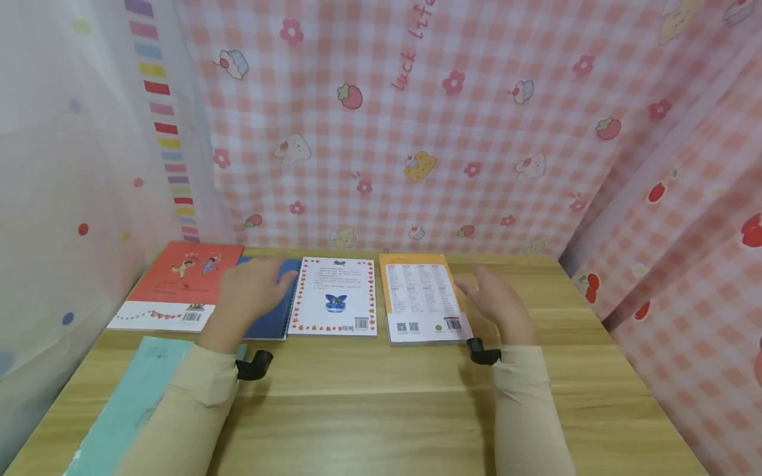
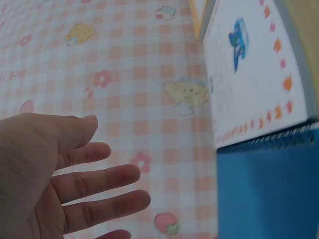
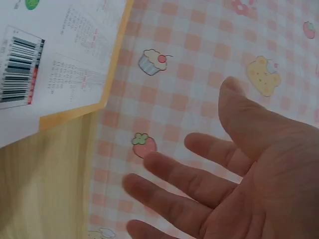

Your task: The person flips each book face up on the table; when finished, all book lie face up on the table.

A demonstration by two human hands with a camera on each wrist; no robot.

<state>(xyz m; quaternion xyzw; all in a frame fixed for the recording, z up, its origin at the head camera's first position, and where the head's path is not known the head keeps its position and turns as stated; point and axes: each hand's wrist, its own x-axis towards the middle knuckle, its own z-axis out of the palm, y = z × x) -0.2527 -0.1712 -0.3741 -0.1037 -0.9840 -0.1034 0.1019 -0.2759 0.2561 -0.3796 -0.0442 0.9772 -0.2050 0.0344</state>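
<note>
My left hand [image 1: 253, 291] is held above a blue spiral-bound notebook [image 1: 264, 324], hiding part of it; its fingers are spread and hold nothing. Left of it lies a red and white book [image 1: 178, 271]. A white book with an orange leaf border [image 1: 333, 281] sits right of the notebook, close to its spiral edge. Further right is an orange-edged book [image 1: 423, 301], back cover up with a barcode. Just beyond that book's right side hovers my right hand [image 1: 494, 297], fingers apart and empty; the right wrist view shows the same relaxed hand [image 3: 239, 164].
A teal flat item [image 1: 127, 396] lies at the table's left front, partly under the left sleeve [image 1: 184, 410]. The wooden table [image 1: 357, 410] backs onto a pink checked curtain [image 1: 381, 132]. A second curtain [image 1: 702, 251] hangs on the right, and pale dotted sheeting [image 1: 65, 165] on the left.
</note>
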